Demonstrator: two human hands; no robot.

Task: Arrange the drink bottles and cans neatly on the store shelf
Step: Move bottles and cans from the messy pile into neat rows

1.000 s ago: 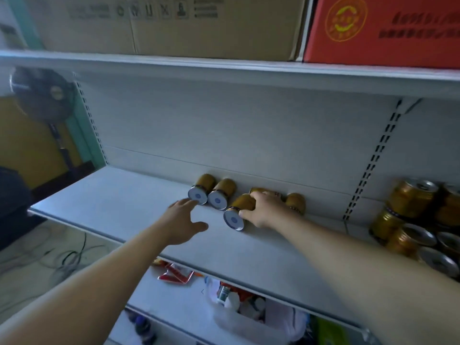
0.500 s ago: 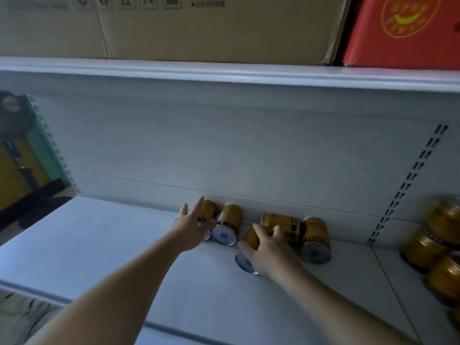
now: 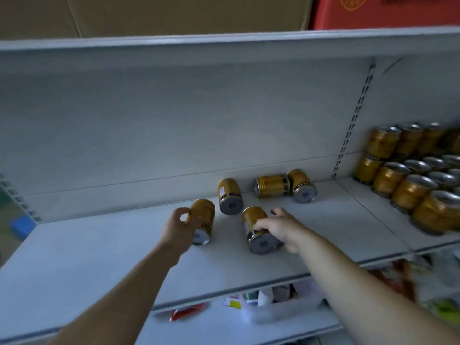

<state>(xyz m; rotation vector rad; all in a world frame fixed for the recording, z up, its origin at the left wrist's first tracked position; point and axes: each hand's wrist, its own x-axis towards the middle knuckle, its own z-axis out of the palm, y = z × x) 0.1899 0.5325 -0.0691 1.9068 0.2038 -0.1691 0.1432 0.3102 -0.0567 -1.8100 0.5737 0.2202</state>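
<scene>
Several gold drink cans lie on their sides on the grey shelf (image 3: 99, 250). My left hand (image 3: 178, 229) grips one gold can (image 3: 205, 217), its base facing me. My right hand (image 3: 278, 229) holds a second gold can (image 3: 256, 220) just to the right. A third can (image 3: 229, 199) lies behind them near the back wall. Two more cans (image 3: 272, 186) (image 3: 301, 186) lie together farther right against the back panel.
Upright gold cans (image 3: 403, 180) stand stacked in rows on the shelf section at the right. Cardboard boxes (image 3: 174, 13) and a red box (image 3: 383, 11) sit on the shelf above. The lower shelf holds a clear bin (image 3: 281, 305) and small packets.
Both hands have closed on cans and pulled them toward the shelf's front. The left hand, open a second ago, now grips one. The camera view has shifted left and up.
</scene>
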